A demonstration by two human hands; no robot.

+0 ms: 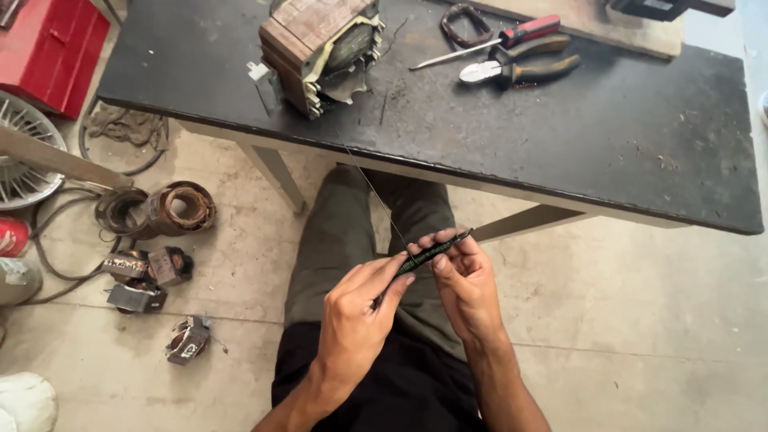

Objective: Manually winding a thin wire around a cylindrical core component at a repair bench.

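Head view: left hand (352,316) and right hand (462,284) both pinched a thin dark rod (422,258) above the lap, near the table (608,136) edge. Fine wire (372,190) ran taut from rod to transformer (320,50). Risk judged: overpull could snap wire. Rod looked slim, green-black, wound.

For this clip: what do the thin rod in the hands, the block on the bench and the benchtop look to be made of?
Thin rod: dark, slim, probably metal wrapped in fine wire; greenish glints. A thin wire runs up from it.
Block: stacked rusty-brown steel plates with yellowed paper-like insulation, apparently a transformer.
Benchtop: matt black, scuffed, pale edge; painted board or laminate, unclear.
Both hands, left hand and right hand, pinch the rod.
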